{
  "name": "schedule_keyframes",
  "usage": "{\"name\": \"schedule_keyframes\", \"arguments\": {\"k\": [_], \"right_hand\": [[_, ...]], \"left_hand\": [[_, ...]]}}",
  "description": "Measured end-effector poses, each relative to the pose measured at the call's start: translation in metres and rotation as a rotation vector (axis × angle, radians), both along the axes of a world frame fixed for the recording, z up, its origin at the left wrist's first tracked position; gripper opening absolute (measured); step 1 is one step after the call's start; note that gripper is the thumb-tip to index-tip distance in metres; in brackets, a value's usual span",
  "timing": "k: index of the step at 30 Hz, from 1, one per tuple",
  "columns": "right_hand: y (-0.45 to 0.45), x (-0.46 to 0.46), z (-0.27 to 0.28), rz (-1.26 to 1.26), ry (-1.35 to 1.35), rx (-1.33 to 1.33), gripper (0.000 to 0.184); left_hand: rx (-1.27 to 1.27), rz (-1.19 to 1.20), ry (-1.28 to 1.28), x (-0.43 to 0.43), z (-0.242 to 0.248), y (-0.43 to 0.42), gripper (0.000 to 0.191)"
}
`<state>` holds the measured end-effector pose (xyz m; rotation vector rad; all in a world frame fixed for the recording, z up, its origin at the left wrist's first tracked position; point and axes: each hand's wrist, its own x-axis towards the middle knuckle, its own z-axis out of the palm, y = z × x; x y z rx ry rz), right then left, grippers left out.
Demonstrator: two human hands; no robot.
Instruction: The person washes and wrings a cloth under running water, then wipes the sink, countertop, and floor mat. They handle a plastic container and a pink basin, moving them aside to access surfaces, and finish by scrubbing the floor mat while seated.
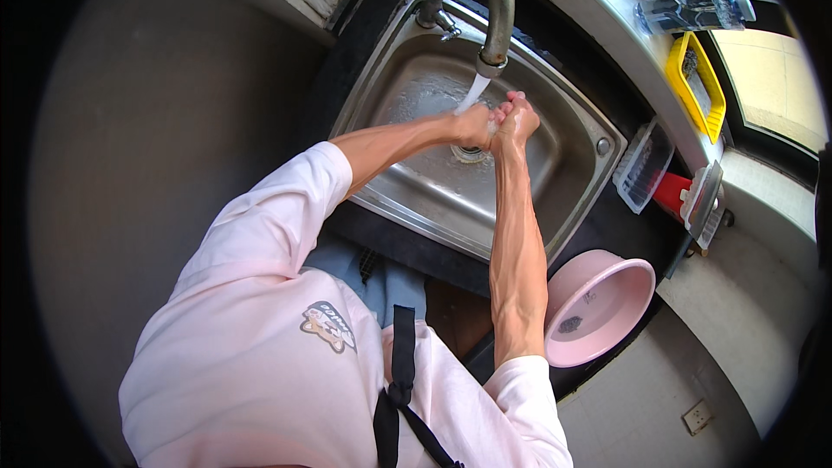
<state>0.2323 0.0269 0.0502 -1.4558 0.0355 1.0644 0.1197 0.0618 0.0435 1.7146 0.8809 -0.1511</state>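
Observation:
My left hand (pixel 473 125) and my right hand (pixel 517 122) touch each other above the drain of a stainless steel sink (pixel 448 205). Water runs from a metal faucet (pixel 494 45) onto or just beside my left hand. The fingers of both hands are curled against each other, and no object shows between them; part of the fingers is hidden. Both forearms look wet. Below the hands, the drain (pixel 469 154) is partly covered by them. A small metal tap (pixel 444 21) stands at the sink's back left corner.
A pink plastic basin (pixel 601 312) with a scouring pad (pixel 570 324) in it stands right of the sink. Clear plastic containers (pixel 643 166) and a red object (pixel 672 195) are behind it. On the sill are a yellow plastic basket (pixel 717 114) and a plastic bottle (pixel 692 11).

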Motion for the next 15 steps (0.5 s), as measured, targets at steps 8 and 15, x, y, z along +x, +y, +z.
{"name": "schedule_keyframes", "arguments": {"k": [8, 15], "right_hand": [[0.059, -0.038, -0.049, -0.139, -0.173, -0.186, 0.015], [0.097, -0.077, -0.074, 0.022, -0.122, -0.336, 0.018]], "left_hand": [[0.210, 0.084, 0.152, -0.038, 0.015, 0.029, 0.042], [0.296, 0.253, 0.286, -0.075, -0.004, 0.034, 0.035]]}}
